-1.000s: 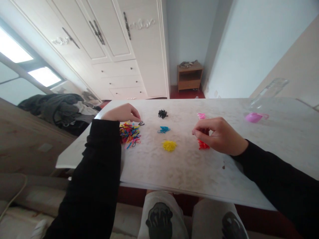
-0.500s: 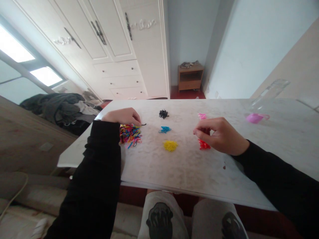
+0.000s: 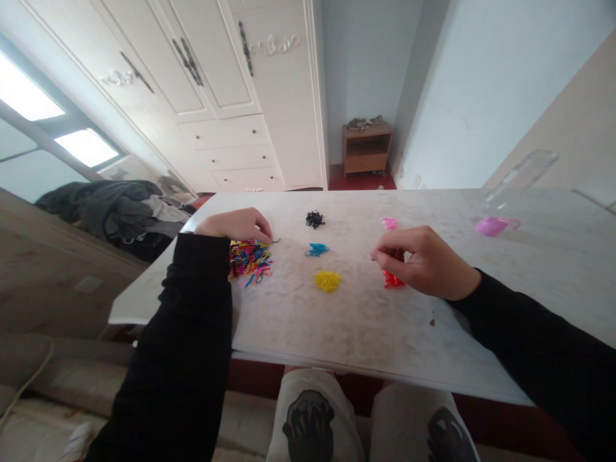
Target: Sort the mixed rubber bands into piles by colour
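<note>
My left hand [image 3: 238, 224] is closed in a pinch at the far edge of a mixed pile of small colourful rubber bands [image 3: 250, 263]. A thin dark rubber band [image 3: 276, 240] sticks out from its fingertips. My right hand [image 3: 418, 260] hovers over the right side, thumb and finger pressed together; whatever they may hold is too small to see. Beneath it a red pile [image 3: 393, 280] is partly covered, and a pink pile [image 3: 389, 223] shows just beyond. Between my hands lie a black pile [image 3: 315, 219], a blue pile [image 3: 317, 249] and a yellow pile [image 3: 328, 281].
The piles lie on a pale marbled table [image 3: 356, 333]. At its far right, a clear plastic bottle [image 3: 522, 183] leans near a pink object with a loop [image 3: 493, 226]. A white wardrobe [image 3: 283, 128] and a small wooden cabinet [image 3: 367, 149] stand beyond the table.
The dark rubber band at my left fingertips shows less than before. Both hands keep nearly the same place, and the whole view has shifted slightly.
</note>
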